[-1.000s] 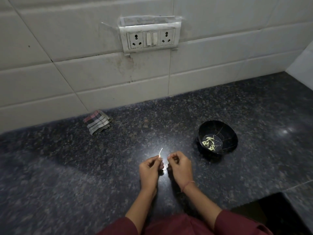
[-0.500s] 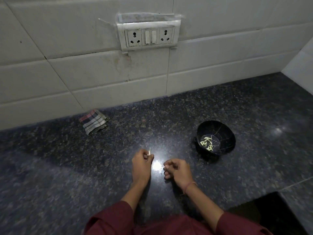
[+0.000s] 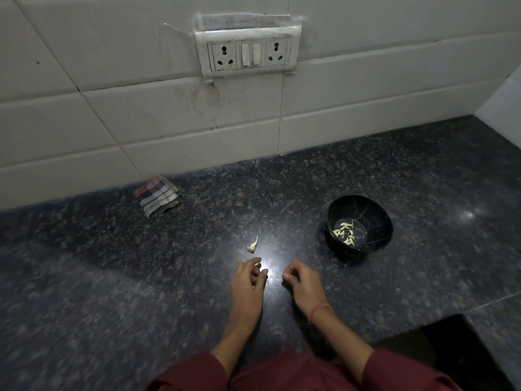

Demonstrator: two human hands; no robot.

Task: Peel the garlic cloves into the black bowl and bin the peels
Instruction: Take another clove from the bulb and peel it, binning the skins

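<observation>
A pale garlic peel (image 3: pixel 253 245) with a thin tail lies on the dark granite counter (image 3: pixel 141 277). Just below it, my left hand (image 3: pixel 249 277) rests on the counter with its fingers loosely curled and apart from the peel. My right hand (image 3: pixel 300 280) rests beside it, its fingers curled tightly inward round a small garlic clove that is almost wholly hidden. The black bowl (image 3: pixel 375 218) stands to the right, beyond my right hand. Several peeled cloves (image 3: pixel 345 231) lie in its bottom.
A folded checked cloth (image 3: pixel 158 196) lies at the back left against the tiled wall. A socket panel (image 3: pixel 249 53) is mounted on the wall above. The counter ends at a dark gap (image 3: pixel 451 356) at the front right. No bin is in view.
My left hand has let go of the peel it was pinching, and the peel now lies on the counter. Both hands have moved apart and lowered onto the counter.
</observation>
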